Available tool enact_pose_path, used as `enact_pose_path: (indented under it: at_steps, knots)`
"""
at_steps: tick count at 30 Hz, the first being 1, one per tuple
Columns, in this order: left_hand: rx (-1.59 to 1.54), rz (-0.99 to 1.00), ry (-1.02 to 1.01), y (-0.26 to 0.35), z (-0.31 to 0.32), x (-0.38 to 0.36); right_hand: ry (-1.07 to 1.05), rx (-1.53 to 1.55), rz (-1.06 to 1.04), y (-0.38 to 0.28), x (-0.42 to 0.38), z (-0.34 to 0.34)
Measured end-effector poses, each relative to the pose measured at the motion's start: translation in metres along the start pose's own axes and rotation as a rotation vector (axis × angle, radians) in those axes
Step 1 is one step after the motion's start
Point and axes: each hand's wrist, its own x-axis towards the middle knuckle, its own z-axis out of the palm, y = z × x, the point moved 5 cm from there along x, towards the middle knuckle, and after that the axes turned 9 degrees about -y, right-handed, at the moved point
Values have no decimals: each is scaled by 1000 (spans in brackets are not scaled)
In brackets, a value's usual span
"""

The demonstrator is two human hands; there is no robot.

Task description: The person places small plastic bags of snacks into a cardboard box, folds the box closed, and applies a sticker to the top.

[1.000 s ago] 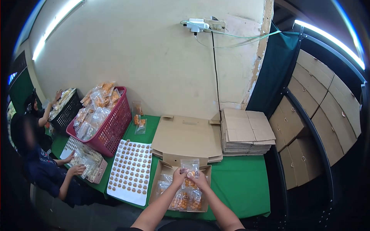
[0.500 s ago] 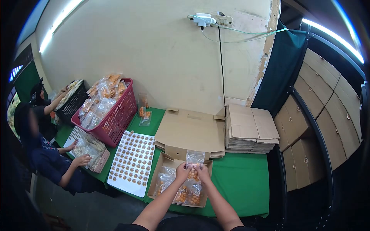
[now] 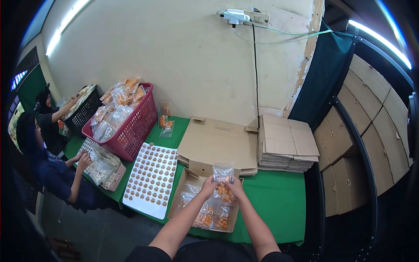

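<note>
Between my two hands is a clear plastic bag of orange balls (image 3: 224, 192), held upright over the open cardboard box. My left hand (image 3: 209, 186) is closed on the bag's left edge. On the right edge, my right hand (image 3: 237, 188) grips it too. A round sticker shows on the upper part of the bag. Below my wrists, the cardboard box (image 3: 174, 205) holds several similar bags (image 3: 209, 216) lying flat with round labels on them. To the left of the box lies a white sheet of round stickers (image 3: 148, 181).
Flattened cardboard (image 3: 218, 144) lies behind the box, beside a stack of folded cartons (image 3: 288, 139). A pink basket (image 3: 139, 126) heaped with snack bags stands back left, with loose bags (image 3: 166, 126) near it. Two people (image 3: 56, 170) work at the left. Shelved boxes (image 3: 375, 126) line the right.
The bag has risen slightly in my hands, and its sticker is now more visible. The nearer co-worker's hands have come together at the left.
</note>
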Motion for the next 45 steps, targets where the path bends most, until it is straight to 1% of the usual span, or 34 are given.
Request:
enact_pose_path:
  at_steps: [1,2,4,5,6,8,9,11,12,14,15,17,18,20,21,22,24,25,26,28,29,30,32,33,34,36,37,38,39,40,41,42,43,45]
  knots:
    - [7,-17,73,11,1,-1,3,-83,-77,-11,2,3]
    - [9,-18,74,10,-2,2,3,-81,-76,-10,8,2]
    - [170,33,90,20,-7,7,-181,-74,45,-8,21,6]
    - [216,0,98,22,-10,10,-205,11,110,-6,23,4]
    - [217,1,101,26,-12,9,-208,11,109,-5,25,2]
    - [93,-69,80,28,-15,8,-277,212,40,-3,30,3]
    - [93,-69,81,24,-21,9,-277,212,41,-1,32,3]
    - [-8,-84,47,10,-34,13,-311,105,28,2,35,4]
    - [-8,-85,49,14,-37,8,-313,106,29,5,35,8]
    - [-89,-134,6,19,-42,0,-199,52,-121,3,38,12]
    - [-88,-137,11,23,-48,-3,-203,55,-119,2,39,17]
    - [-40,-107,41,34,-64,-10,-215,-61,-226,-6,41,27]
    - [-38,-109,45,38,-70,-13,-218,-57,-226,-12,40,32]
    - [25,87,227,55,-93,-23,-276,-371,-191,-22,37,48]
    - [107,95,240,61,-102,-25,-280,-303,-225,-20,40,58]
    - [108,94,246,63,-108,-27,-285,-301,-226,-17,44,66]
    - [561,243,321,84,-117,-38,-290,-439,-167,-8,51,83]
    - [700,234,326,91,-116,-41,-305,-471,-144,0,57,91]
    - [698,232,332,95,-117,-45,-311,-472,-143,5,60,98]
    - [882,264,250,102,-113,-48,-317,-724,-52,18,65,107]
    - [947,287,189,98,-114,-45,-307,-756,-69,28,70,110]
    - [938,283,193,93,-118,-44,-313,-762,-65,33,73,113]
    - [1077,357,123,86,-114,-42,-273,-889,-15,44,81,114]
    - [1117,403,120,86,-114,-43,-278,-890,-12,41,83,114]
    - [1115,396,120,86,-116,-43,-284,-860,17,34,86,111]
    - [817,102,196,73,-131,-39,-295,-829,53,23,93,105]
    - [814,92,194,69,-129,-41,-273,-785,30,19,97,102]
    - [952,-38,74,58,-123,-42,-248,-740,7,16,98,99]
    - [1086,-167,-50,46,-118,-44,-270,-702,-43,15,100,99]
    - [1086,-171,-55,30,-119,-46,-268,-699,-38,21,102,100]
    - [1174,-201,-121,6,-120,-46,-301,-663,-67,23,105,102]
    - [1260,-229,-186,3,-115,-46,-334,-629,-98,23,108,103]
    - [1260,-228,-187,2,-111,-44,-333,-630,-98,23,110,102]
    - [1283,-293,-223,0,-101,-46,-416,-661,-115,27,114,104]
